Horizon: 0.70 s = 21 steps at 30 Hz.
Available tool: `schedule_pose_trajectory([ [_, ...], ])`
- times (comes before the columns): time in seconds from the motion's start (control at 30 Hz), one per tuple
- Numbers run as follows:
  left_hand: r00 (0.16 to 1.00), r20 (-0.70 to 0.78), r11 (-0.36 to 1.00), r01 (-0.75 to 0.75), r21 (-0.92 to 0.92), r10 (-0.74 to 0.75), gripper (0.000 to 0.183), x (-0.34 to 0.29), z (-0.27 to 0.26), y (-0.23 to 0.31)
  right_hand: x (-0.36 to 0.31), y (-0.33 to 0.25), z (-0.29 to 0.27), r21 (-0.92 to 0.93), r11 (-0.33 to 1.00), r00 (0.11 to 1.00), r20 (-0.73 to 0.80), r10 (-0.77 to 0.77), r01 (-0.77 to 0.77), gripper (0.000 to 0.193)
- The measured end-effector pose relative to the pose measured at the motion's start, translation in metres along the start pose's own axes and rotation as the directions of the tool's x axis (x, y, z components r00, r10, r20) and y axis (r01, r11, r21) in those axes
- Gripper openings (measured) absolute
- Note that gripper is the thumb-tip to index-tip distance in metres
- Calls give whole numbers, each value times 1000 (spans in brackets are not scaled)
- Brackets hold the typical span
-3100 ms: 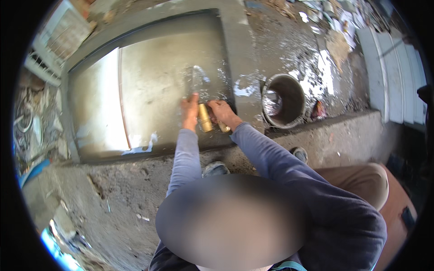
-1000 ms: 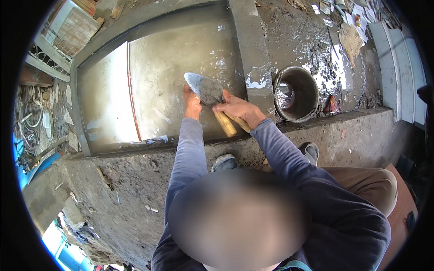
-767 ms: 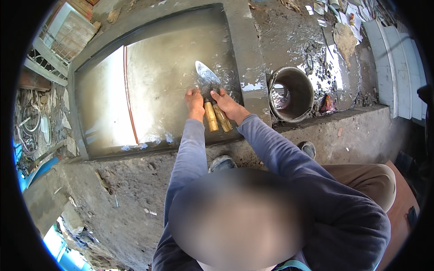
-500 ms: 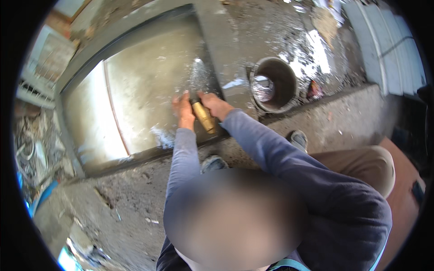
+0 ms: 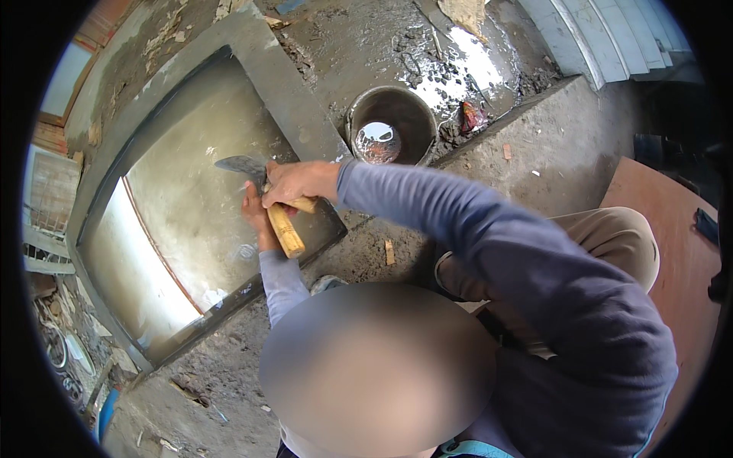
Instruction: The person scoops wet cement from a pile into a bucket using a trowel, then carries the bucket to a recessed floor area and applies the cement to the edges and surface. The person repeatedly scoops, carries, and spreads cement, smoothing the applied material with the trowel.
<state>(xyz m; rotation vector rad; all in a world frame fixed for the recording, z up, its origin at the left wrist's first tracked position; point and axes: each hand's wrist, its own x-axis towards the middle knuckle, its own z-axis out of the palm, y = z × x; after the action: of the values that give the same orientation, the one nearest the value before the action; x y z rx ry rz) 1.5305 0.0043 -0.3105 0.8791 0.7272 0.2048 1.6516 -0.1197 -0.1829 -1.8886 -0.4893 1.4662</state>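
Over the murky water, both my hands are closed on wooden-handled tools. A dark, pointed metal blade point(image 5: 241, 163), like that of a trowel, sticks out past my right hand point(image 5: 294, 183). Its fingers are wrapped round the tool, and a short yellow handle end point(image 5: 305, 204) shows under its wrist. Lower and close against it, my left hand point(image 5: 256, 208) grips beside a thicker yellow wooden handle point(image 5: 285, 232), which slants down toward me. Which handle belongs to the blade is hidden by my fingers. Beneath is a rectangular basin of cloudy water with a grey cement rim point(image 5: 301, 122).
Right of the basin stands a dark round bucket point(image 5: 393, 103) with some liquid in it. Beyond it lie a wet muddy floor and a red wrapper point(image 5: 473, 117). A concrete ledge point(image 5: 527, 145) runs to the right, near a brown board point(image 5: 660, 237). Corrugated sheets point(image 5: 592, 34) lean at the upper right.
My right hand has crossed over toward my left, and the blade and a second handle end have come into sight. Splashing at my fingertips has stopped. The whole view has turned and shifted.
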Motion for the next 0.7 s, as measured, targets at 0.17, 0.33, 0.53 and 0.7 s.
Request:
schedule_pose_trajectory([
  [0.17, 948, 274, 975, 107, 194, -159, 49, -38, 66, 53, -80, -6, -106, -212, 977, 994, 91, 56, -36, 102],
  [0.33, 938, 332, 972, 20, 235, -100, 50, -51, 92, 77, -199, 4, -213, -400, 867, 949, -23, 315, -298, 101],
  [0.53, 999, 30, 977, 31, 212, -38, 54, -52, 44, 75, -235, 75, -247, -623, 661, 882, -104, 460, -418, 83],
  [0.7, 987, -153, 956, 1, 294, 46, 58, -92, -17, 89, -172, 151, -241, -688, 639, 917, -98, 386, -342, 73],
])
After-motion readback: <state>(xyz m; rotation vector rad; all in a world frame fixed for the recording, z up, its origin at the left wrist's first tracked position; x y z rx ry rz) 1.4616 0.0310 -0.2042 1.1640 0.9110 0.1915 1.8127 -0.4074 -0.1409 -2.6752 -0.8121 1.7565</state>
